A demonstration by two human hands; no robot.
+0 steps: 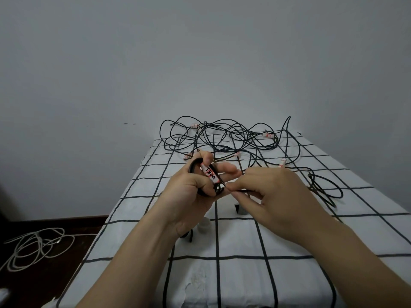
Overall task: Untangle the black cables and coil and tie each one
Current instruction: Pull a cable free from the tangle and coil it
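Note:
My left hand (193, 194) grips a small coil of black cable (195, 167) above the table, with a white tag (210, 173) marked in red and black across it. My right hand (273, 194) pinches the loose end of that cable (224, 185) right beside the coil. A big tangle of black cables (222, 136) with several white and red tags lies at the table's far end. Another loose black cable (322, 187) lies to the right of my hands.
The table wears a white cloth with a black grid (244, 274). A small white cylinder (203, 226) and a grey block (240, 208) stand under my hands. A white cable (35, 247) lies coiled on the dark floor at left. A grey wall is behind.

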